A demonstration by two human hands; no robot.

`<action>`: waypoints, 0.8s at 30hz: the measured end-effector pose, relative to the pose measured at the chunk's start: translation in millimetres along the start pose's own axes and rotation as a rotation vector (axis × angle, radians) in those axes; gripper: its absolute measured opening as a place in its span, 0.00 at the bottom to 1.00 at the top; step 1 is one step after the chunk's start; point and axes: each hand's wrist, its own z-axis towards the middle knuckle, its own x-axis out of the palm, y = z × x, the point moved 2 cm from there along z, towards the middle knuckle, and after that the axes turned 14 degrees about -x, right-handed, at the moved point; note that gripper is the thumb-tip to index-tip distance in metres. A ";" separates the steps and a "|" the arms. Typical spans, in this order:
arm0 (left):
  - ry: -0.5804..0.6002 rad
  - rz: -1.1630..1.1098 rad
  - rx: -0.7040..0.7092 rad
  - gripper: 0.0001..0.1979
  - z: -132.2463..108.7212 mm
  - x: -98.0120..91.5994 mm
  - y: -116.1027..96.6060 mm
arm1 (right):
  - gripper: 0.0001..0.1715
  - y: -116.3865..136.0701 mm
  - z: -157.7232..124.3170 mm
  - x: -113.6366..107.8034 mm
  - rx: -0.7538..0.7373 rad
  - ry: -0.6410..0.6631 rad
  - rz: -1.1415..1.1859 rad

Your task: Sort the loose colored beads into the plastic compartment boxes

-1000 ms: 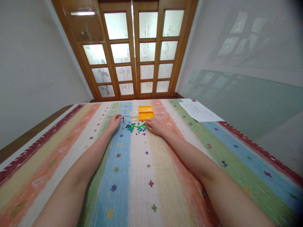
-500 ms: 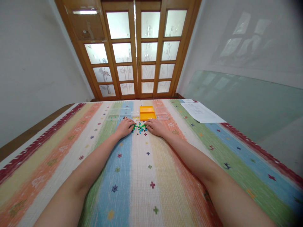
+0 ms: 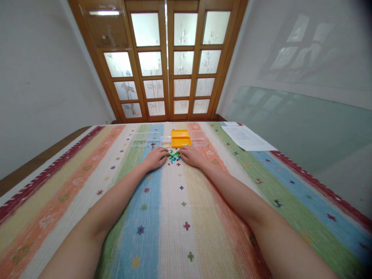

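A small heap of tiny green, blue and dark pieces (image 3: 174, 156) lies on the striped tablecloth between my two hands. My left hand (image 3: 157, 158) rests at the heap's left side with its fingers curled, fingertips at the pieces. From the right, my right hand (image 3: 189, 155) reaches in, fingers bent and tips touching the heap's edge. Whether either hand pinches a piece is too small to make out. Just behind the heap stands an orange two-part tray (image 3: 181, 134), its near section close to my right fingers.
Clear plastic boxes (image 3: 145, 134) with a few small pieces stand left of the orange tray, and another clear box (image 3: 198, 138) on its right. A printed paper sheet (image 3: 250, 139) lies at the back right. Wooden glazed doors (image 3: 168, 58) rise beyond the table.
My left hand has shifted a little to the right, closer to my right hand, over the heap's left edge. My right hand has hardly moved.
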 end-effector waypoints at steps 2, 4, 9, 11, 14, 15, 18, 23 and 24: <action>0.055 -0.001 0.069 0.17 0.0 -0.6 -9.0 | 0.13 1.1 0.1 -1.5 0.021 -0.001 0.011; 0.092 0.003 0.107 0.18 0.2 -0.8 -15.6 | 0.13 2.0 0.3 -2.8 0.030 -0.002 0.019; 0.117 0.029 0.099 0.19 0.4 0.2 -19.3 | 0.13 3.1 0.7 -4.6 0.036 -0.005 0.024; 0.119 0.026 0.087 0.19 0.3 0.6 -18.7 | 0.13 3.2 0.4 -4.9 0.046 -0.011 0.023; 0.106 0.005 0.070 0.20 0.4 0.2 -18.0 | 0.12 2.6 -0.1 -4.3 0.056 -0.014 0.021; 0.101 -0.003 0.066 0.20 0.4 0.0 -17.7 | 0.12 2.1 -0.3 -3.8 0.057 -0.014 0.018; 0.091 -0.012 0.068 0.20 0.2 0.5 -17.0 | 0.13 0.2 -0.9 -1.6 0.042 -0.014 0.003; 0.092 -0.015 0.091 0.20 0.1 6.3 -16.6 | 0.13 -2.9 -1.6 1.7 0.023 -0.013 -0.012; 0.095 -0.019 0.088 0.20 0.3 7.2 -16.7 | 0.13 -3.3 -1.6 2.1 0.028 -0.013 -0.011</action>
